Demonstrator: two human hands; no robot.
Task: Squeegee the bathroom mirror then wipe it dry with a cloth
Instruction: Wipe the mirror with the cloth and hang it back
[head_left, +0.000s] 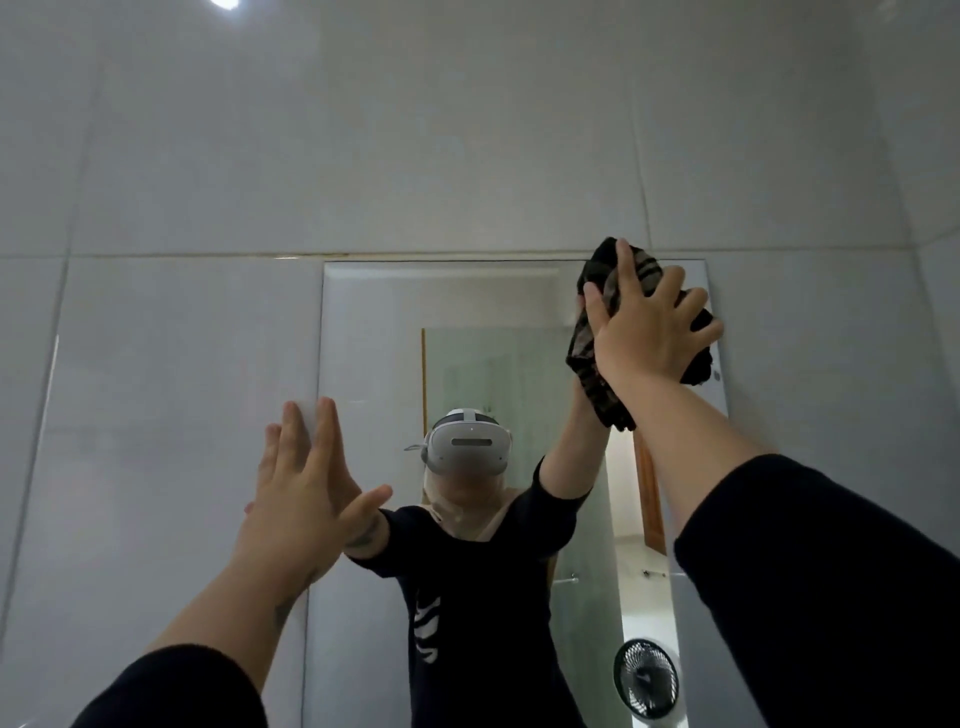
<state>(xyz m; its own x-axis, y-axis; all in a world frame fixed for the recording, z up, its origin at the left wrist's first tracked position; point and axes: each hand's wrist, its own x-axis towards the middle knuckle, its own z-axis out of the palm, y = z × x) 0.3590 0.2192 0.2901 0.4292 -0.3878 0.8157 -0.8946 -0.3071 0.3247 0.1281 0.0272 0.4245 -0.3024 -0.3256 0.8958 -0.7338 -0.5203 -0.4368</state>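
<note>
A: Closest to us, two dark sleeves, forearms reaching up and away toward the mirror (467, 312).

B: Go to the cloth (597, 374) itself. It's a dark, striped rag at the mirror's top right corner, pinned flat under the right hand (649, 332), fingers spread wide over it. A tail of it hangs loose below the wrist.

A: And the left hand (306, 483)?

B: Open, empty, fingers straight and close together, palm at the mirror's left edge, about halfway up. It looks braced on the wall tile (182, 389) there, though whether it overlaps the glass I can't quite tell.

A: So we're in the drying stage, by my reading. No squeegee anywhere in shot.

B: Agreed, and here's the risk. That left palm could leave a print along the left edge if it touches the glass, and the cloth would then have to cover that too.

A: And the hanging tail?

B: It may drag damp streaks below the corner if it's wet. A spread hand pressing on bunched cloth also gives uneven contact, so the very corner by the upper border might get missed.

A: Anything with the reach?

B: The arm's extended high. Leaning hard on glass at full stretch, a slip on the smooth surface could let the cloth drop. Reflected at the mirror's lower right is a small fan (647, 678).
</note>
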